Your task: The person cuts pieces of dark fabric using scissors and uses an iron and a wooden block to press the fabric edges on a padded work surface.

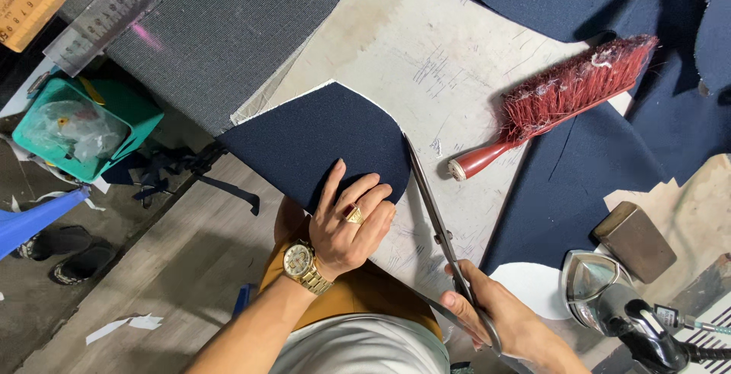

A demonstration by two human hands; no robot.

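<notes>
My left hand, with a gold watch and a ring, grips the near edge of a dark navy fabric piece that has a curved right edge and a thin white border. My right hand holds long metal scissors by the handles. The blades point away from me and run along the curved right edge of the navy piece, the tip close to its edge. All of this is over a worn grey cutting table marked with chalk lines.
A red-bristled brush lies to the right. More navy fabric spreads over the right side. An iron and a brown block sit at lower right. Grey fabric, rulers and a teal bin are at left.
</notes>
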